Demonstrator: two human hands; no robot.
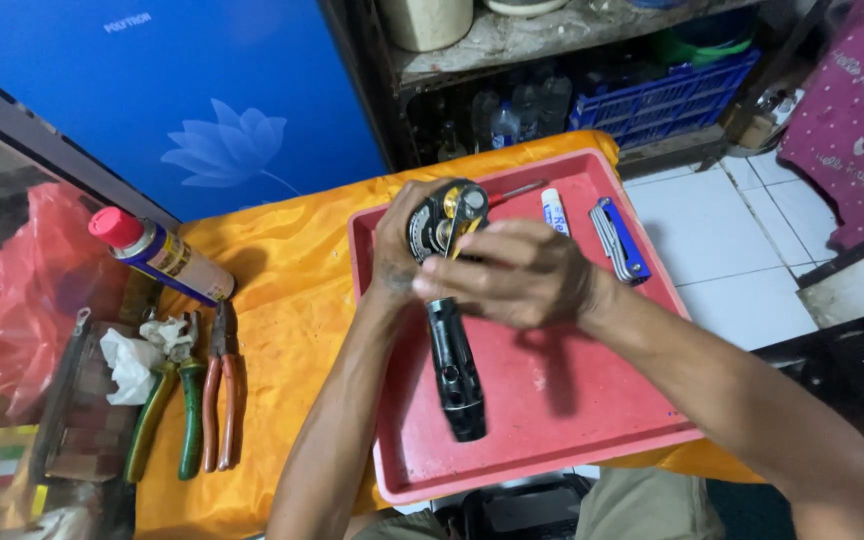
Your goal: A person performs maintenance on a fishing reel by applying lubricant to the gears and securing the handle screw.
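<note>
**Head view: both hands on a black power tool over the red tray**

We see both hands raised above a red rectangular plastic tray (592,420) that sits on a counter draped in shiny orange-yellow cloth (292,330).

- Left hand (400,255): wrapped around the round metal head of a black handheld power tool (455,375), fingers curled behind it. Closed grip, holding the tool.
- Right hand (522,272): laid across the tool's neck, fingers pinched at the head where a brass-coloured part (462,208) shows. Closed on the tool as well.
- Tool hangs roughly upright, head up, black body pointing down toward us, slightly blurred. It's above the tray's left half; we can't tell whether its lower end touches the tray.

In the tray, far end: a thin red-handled tool (517,190) just behind the tool head, a small white tube (553,210) beside it, and a folded blue-and-silver multi-tool (620,240) to the right, near the rim.

On the cloth, left of the tray:
- blue-and-yellow spray can with a red cap (157,255), lying tilted
- orange-handled pliers (222,395)
- green-handled pliers (167,410) just beside them, with a crumpled white rag (132,365) at their top end

Further left, a red plastic bag (22,300). Behind the counter, a blue panel with a flower print (202,100).
</note>
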